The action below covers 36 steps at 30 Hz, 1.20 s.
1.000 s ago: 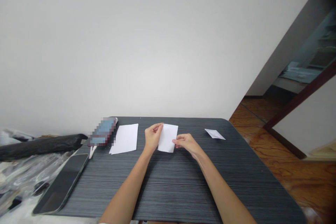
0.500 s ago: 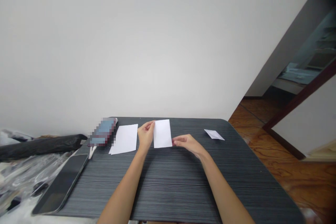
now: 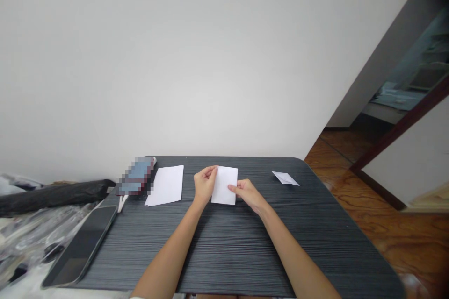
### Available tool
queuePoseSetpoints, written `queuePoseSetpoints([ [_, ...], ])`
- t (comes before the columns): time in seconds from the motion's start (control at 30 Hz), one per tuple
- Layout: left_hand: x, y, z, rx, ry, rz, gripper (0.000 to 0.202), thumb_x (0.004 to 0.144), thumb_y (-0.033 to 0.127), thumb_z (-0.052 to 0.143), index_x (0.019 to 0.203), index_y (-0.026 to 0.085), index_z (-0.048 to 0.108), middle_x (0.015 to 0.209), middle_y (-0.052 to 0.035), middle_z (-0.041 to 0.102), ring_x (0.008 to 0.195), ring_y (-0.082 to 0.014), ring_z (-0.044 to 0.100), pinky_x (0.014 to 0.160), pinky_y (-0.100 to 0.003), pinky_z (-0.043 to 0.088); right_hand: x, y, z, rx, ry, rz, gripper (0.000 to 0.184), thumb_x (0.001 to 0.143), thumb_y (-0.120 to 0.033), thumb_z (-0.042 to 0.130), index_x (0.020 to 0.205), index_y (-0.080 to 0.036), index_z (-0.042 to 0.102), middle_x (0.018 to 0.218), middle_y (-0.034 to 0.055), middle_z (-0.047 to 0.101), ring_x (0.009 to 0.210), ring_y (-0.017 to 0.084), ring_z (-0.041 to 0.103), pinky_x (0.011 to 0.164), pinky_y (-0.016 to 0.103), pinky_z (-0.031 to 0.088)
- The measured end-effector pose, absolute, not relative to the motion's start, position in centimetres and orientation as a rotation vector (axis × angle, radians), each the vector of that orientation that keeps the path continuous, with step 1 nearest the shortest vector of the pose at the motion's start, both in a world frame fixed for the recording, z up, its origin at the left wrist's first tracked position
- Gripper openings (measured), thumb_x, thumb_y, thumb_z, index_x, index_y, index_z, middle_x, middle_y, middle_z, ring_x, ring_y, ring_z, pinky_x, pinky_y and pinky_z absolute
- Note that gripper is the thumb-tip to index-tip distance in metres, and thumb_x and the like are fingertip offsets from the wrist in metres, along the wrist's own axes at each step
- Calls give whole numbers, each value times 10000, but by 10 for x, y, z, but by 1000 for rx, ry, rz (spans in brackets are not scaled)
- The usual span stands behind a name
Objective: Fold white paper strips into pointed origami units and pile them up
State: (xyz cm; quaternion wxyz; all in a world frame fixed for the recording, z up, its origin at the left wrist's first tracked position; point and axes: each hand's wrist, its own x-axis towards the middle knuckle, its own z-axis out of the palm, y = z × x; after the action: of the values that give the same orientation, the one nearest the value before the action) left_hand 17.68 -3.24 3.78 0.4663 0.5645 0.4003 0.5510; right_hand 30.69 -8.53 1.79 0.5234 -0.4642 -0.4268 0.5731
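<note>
Between my hands is a white sheet of paper (image 3: 223,191), held up over the dark table. My left hand (image 3: 205,184) pinches its upper left corner. On the right edge, my right hand (image 3: 247,194) grips the sheet with the thumb on the front face; the other fingers are partly hidden behind it. Several white sheets (image 3: 166,186) lie in a loose stack to the left of my left hand. Off to the right rests a small folded piece of white paper (image 3: 285,178), apart from both hands.
A dark ridged table (image 3: 224,252) stands against a white wall. At its left lie a pixelated item (image 3: 137,176) and a black-screened tablet (image 3: 82,245). Clear plastic wrapping and a long black roll (image 3: 52,196) are beyond the left edge. Wooden floor (image 3: 379,196) shows at right.
The sheet and my left hand have shifted right and slightly toward me. My right hand has moved from beside the sheet's lower right corner to a thumb-on-front grip on its right edge.
</note>
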Motion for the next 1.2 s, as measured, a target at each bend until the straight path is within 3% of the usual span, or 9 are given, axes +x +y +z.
queuePoseSetpoints([
  [0.33,143,-4,46,1268,1180,1592,257,617,314,597,751,100,644,711,-73,669,663,-173,612,591,-238,468,307,-95,19,-1185,-1277,1605,361,543,-376,679,732,-69,652,663,124,669,609,191,632,574,285,477],
  [0.53,160,-20,44,1325,999,1469,240,650,307,582,761,103,641,763,-83,669,696,-171,615,625,-242,474,320,-90,28,-1076,-1073,1345,443,662,-455,572,984,-152,602,924,103,645,825,178,606,779,329,443],
  [0.77,172,-32,42,1369,848,1254,281,636,328,605,807,108,642,754,-77,667,689,-174,610,606,-243,473,311,-86,27,-1145,-995,1117,428,577,-489,624,787,-120,667,688,71,673,615,206,611,629,337,471],
  [0.93,167,-29,39,1561,792,974,278,633,368,597,644,96,653,597,-41,641,536,-144,569,469,-206,416,321,-86,28,-1154,-931,1068,415,590,-466,627,818,-122,661,699,81,671,607,213,603,590,336,473],
  [1.07,166,-30,42,1509,723,963,272,654,350,585,737,104,665,663,-51,654,581,-156,574,523,-230,436,325,-86,28,-1033,-931,1109,384,604,-393,646,893,-139,640,766,73,668,650,194,598,625,325,465],
  [1.2,164,-30,44,1439,623,957,240,653,276,598,835,134,664,724,-56,664,606,-150,578,569,-241,450,328,-87,29,-966,-928,1140,238,603,-290,657,805,-163,663,737,47,665,672,170,585,659,298,447],
])
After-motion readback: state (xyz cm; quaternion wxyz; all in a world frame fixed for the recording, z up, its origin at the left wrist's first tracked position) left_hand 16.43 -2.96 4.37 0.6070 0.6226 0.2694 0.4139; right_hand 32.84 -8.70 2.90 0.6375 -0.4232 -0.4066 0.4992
